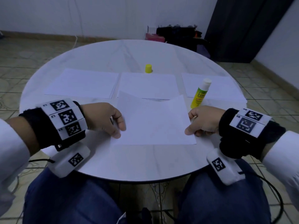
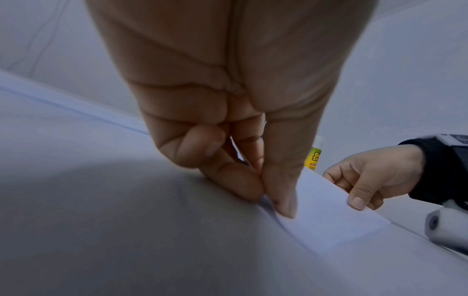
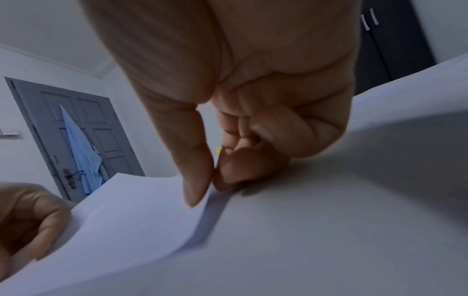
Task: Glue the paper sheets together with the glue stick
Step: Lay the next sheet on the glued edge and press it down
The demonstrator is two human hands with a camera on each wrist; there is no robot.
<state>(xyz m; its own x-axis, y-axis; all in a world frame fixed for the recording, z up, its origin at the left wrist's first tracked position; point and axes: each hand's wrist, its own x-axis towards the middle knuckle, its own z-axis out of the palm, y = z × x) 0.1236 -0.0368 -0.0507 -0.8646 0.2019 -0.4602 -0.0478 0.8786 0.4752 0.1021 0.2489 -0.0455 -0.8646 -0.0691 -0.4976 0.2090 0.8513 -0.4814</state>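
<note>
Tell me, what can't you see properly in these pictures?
- Glue stick label: too small in the head view; the left hand hides most of it in the left wrist view.
- Glue on the held sheet: not visible.
- Yellow cap: the right hand hides most of it in the right wrist view.

**Count on the round table**

One round table (image 1: 100, 50). Three paper stacks at 12 o'clock: left (image 1: 82, 83), middle (image 1: 148, 84), right (image 1: 223, 88). One loose sheet (image 1: 153, 123) at 6 o'clock. One glue stick (image 1: 199, 94) at 2 o'clock. One yellow cap (image 1: 148, 68) at 12 o'clock. Two hands: left hand (image 1: 103, 118), right hand (image 1: 203, 121).
</note>
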